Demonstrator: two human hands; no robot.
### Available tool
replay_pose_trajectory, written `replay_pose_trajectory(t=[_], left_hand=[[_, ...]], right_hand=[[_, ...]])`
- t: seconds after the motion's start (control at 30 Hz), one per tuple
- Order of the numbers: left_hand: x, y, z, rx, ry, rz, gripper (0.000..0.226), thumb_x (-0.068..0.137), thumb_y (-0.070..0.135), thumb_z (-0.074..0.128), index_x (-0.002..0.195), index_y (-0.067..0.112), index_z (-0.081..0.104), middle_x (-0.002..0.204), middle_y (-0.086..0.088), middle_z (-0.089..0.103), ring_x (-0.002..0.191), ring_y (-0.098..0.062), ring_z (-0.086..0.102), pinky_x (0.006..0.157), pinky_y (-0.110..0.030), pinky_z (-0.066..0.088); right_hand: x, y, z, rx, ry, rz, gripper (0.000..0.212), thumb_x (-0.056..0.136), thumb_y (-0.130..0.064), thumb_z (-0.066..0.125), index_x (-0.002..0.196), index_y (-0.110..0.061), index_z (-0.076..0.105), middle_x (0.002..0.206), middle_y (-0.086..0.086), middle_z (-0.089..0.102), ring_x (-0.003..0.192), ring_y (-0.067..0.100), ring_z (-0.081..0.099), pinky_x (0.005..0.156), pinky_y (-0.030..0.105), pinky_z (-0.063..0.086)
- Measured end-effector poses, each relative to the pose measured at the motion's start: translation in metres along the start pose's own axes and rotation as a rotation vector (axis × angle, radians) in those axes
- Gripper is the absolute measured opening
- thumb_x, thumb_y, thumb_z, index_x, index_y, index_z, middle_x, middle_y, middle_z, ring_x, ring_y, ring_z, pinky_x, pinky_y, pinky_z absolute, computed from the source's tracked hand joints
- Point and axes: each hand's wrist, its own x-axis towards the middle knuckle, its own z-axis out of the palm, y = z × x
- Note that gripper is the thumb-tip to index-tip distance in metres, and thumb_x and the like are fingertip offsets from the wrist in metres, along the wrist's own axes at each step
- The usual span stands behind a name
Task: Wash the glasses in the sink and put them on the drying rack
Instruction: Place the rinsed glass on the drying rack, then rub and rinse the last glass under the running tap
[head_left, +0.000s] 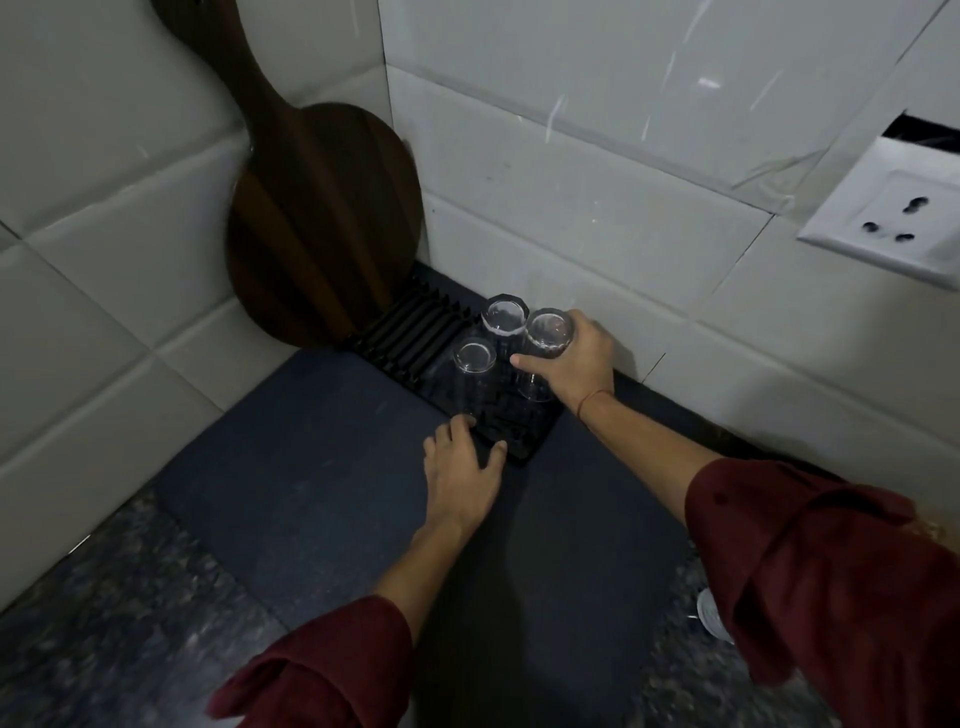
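Observation:
A black slotted drying rack (415, 332) lies in the corner of the counter, against the tiled wall. Three clear glasses stand upside down on it. The rear glass (504, 318) and the front-left glass (474, 371) stand free. My right hand (571, 358) grips the right glass (548, 332) round its side, fingers and thumb curled about it. My left hand (462, 473) rests flat with fingers spread on the rack's near edge, just below the front-left glass.
A dark wooden paddle board (322, 218) leans in the wall corner behind the rack. A dark mat (322, 467) covers the speckled counter. A white wall socket (893, 218) sits at the right. Part of another clear glass (711, 616) shows under my right sleeve.

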Motion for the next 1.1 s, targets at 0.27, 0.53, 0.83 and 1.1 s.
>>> replay_pose_trajectory(t=[0.27, 0.53, 0.83, 1.1], left_hand=[[-0.019, 0.015, 0.006, -0.111, -0.057, 0.045, 0.033, 0.099, 0.032, 0.063, 0.126, 0.014, 0.053, 0.121, -0.005, 0.054, 0.114, -0.022, 0.048, 0.097, -0.035, 0.042], [-0.076, 0.061, 0.026, -0.303, -0.21, 0.165, 0.009, 0.099, 0.014, 0.062, 0.107, 0.011, 0.06, 0.101, -0.004, 0.065, 0.09, -0.014, 0.06, 0.071, -0.009, 0.042], [-0.129, 0.088, 0.08, -0.224, -0.394, 0.25, 0.008, 0.101, 0.012, 0.06, 0.108, 0.012, 0.058, 0.1, -0.001, 0.062, 0.087, -0.013, 0.058, 0.071, -0.011, 0.042], [-0.145, 0.083, 0.111, 0.029, -0.487, 0.195, 0.025, 0.096, 0.023, 0.063, 0.12, 0.015, 0.059, 0.123, -0.002, 0.066, 0.118, -0.025, 0.06, 0.104, -0.049, 0.046]], right_hand=[[-0.015, -0.006, -0.02, -0.041, -0.111, 0.091, 0.098, 0.061, -0.033, 0.096, 0.142, -0.012, 0.046, 0.134, 0.007, 0.059, 0.126, 0.025, 0.055, 0.103, 0.034, 0.045], [-0.084, 0.004, -0.125, -0.067, 0.025, 0.277, 0.028, 0.068, -0.043, 0.082, 0.077, -0.021, 0.069, 0.086, 0.0, 0.073, 0.089, 0.022, 0.069, 0.083, 0.041, 0.057], [-0.216, 0.086, -0.217, 0.023, 0.091, 0.371, 0.047, 0.074, 0.005, 0.076, 0.116, -0.014, 0.062, 0.116, 0.005, 0.062, 0.116, 0.026, 0.06, 0.094, 0.034, 0.049], [-0.235, 0.117, -0.187, -0.148, -0.178, 0.321, 0.094, 0.066, -0.026, 0.091, 0.143, -0.024, 0.038, 0.135, 0.008, 0.047, 0.121, 0.025, 0.051, 0.099, 0.04, 0.047]])
